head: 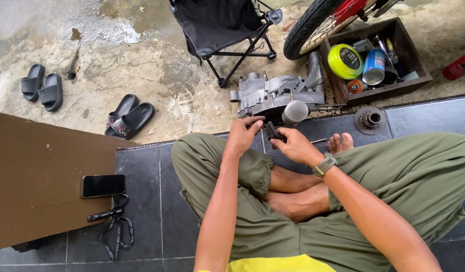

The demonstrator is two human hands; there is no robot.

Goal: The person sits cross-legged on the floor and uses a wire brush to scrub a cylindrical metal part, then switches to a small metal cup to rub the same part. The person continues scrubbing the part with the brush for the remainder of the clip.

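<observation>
Tiled floor [151, 201]; both hands [270, 137] pinch a small dark part [271, 132] before engine casing [277, 93].

The engine casing [277, 94] lies on the floor just ahead of both hands — left hand [242, 135], right hand [293, 146] — with a small part [272, 132] between them. Right of it a box [414, 83] of tools; behind, a folding chair [217, 25]. Far left, a phone [103, 185] on a board [36, 171].

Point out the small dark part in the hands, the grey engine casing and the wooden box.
Small dark part [272, 132], head view, its middle between both hands.
Grey metal engine casing [272, 93], head view, top face.
Brown wooden box [381, 91], head view, front wall.
</observation>
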